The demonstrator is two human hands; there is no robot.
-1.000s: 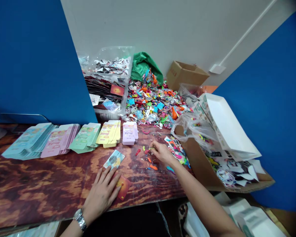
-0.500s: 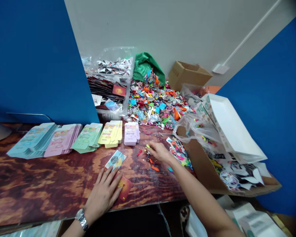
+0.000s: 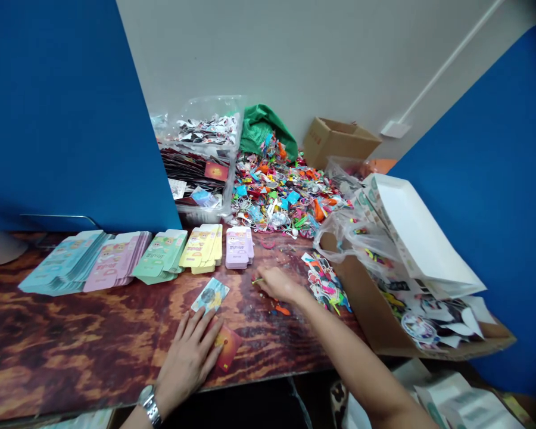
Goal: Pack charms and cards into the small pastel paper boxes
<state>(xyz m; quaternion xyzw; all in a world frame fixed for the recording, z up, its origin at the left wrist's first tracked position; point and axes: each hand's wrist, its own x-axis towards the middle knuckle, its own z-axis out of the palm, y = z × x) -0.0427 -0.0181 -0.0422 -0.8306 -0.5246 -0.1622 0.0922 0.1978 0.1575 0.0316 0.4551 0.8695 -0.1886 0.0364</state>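
While near the table's front edge [image 3: 71,406], left hand [image 3: 188,360] on red card [image 3: 227,348]

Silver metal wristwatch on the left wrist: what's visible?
The silver metal wristwatch circles the wrist of the left hand, near the front edge of the wood-patterned table top. Its glossy link bracelet looks like polished steel and lies closed against the skin. The case is turned mostly away, so the dial can't be read.

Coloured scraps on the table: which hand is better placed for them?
Likely the right hand: its fingers are at the coloured scraps, while the left hand lies flat on the printed cards, further off.
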